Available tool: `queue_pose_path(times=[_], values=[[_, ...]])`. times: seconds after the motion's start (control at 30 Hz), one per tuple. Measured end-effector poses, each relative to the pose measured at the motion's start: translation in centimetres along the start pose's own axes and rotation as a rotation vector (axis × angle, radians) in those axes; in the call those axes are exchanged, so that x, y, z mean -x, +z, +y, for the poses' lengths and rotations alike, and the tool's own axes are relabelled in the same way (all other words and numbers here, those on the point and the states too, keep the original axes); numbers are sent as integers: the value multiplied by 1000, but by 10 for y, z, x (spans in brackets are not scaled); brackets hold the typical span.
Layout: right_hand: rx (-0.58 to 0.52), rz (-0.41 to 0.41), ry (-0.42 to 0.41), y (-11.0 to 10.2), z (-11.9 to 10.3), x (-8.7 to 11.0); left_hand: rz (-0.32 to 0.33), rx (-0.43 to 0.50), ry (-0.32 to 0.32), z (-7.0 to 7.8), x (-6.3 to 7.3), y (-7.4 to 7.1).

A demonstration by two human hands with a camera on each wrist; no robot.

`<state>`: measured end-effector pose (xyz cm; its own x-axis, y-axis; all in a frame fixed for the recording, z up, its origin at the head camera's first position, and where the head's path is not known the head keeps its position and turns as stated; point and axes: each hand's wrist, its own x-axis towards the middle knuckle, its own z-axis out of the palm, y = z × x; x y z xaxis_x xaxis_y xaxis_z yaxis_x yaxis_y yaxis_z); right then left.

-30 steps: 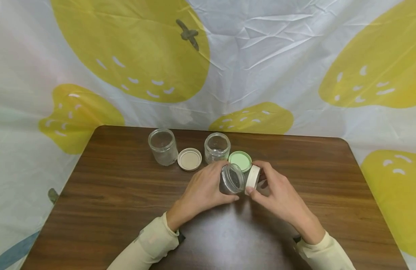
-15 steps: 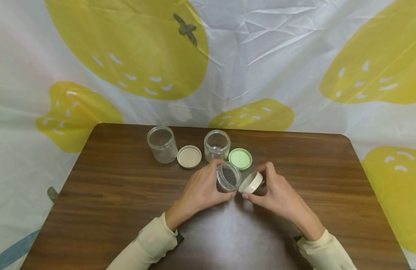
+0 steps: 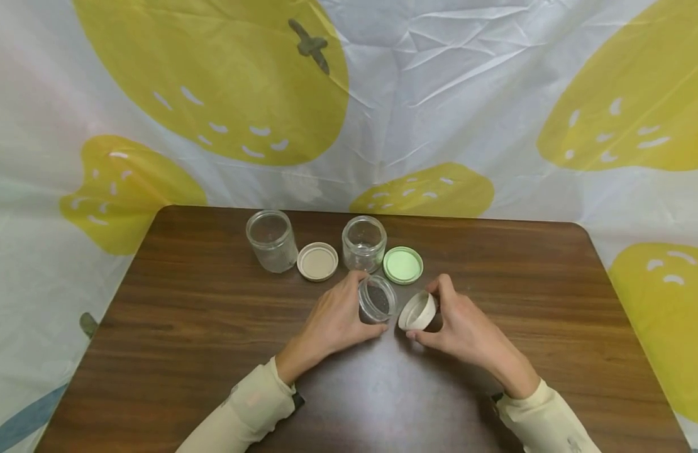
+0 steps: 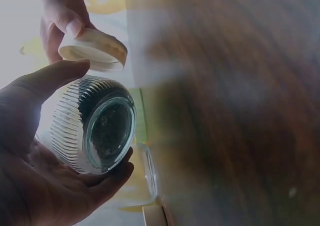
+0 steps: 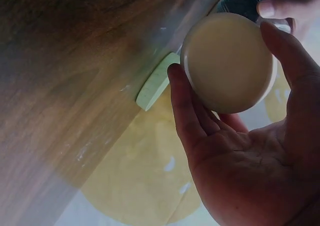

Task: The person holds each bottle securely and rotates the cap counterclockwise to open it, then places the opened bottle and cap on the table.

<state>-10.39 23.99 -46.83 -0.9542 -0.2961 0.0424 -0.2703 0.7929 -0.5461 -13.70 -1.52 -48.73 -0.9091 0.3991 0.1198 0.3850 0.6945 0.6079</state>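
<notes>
My left hand [image 3: 336,318] grips a clear glass jar [image 4: 92,126] with ribbed sides, thumb on one side and fingers round the other. In the head view the jar's open mouth is tipped toward me and a little to the right. My right hand [image 3: 468,324] holds a cream-white lid [image 3: 418,311] by its rim between thumb and fingers, the hollow side facing the jar. The lid's flat top [image 5: 227,63] fills the middle of the right wrist view. A small gap separates lid and jar. Both seem held above the table.
Two more lidless glass jars stand toward the back: a left jar [image 3: 271,242] and a middle jar [image 3: 364,244]. Beside them a beige lid [image 3: 317,262] and a green lid [image 3: 403,265] lie hollow side up on the brown wooden table [image 3: 202,302]. A lemon-print cloth [image 3: 383,126] hangs behind.
The lid, first upright close by the jar's mouth, has turned so its hollow shows and moved slightly away. The jar has shifted a little left.
</notes>
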Motion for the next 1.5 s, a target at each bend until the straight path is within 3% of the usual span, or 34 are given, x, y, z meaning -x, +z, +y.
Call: queue_pose_path(times=[0.97, 1.5], values=[[8, 4, -2, 6, 2, -4, -144, 104, -34, -5, -8, -2], [12, -22, -2, 8, 3, -7, -167, 35, -46, -10, -5, -9]])
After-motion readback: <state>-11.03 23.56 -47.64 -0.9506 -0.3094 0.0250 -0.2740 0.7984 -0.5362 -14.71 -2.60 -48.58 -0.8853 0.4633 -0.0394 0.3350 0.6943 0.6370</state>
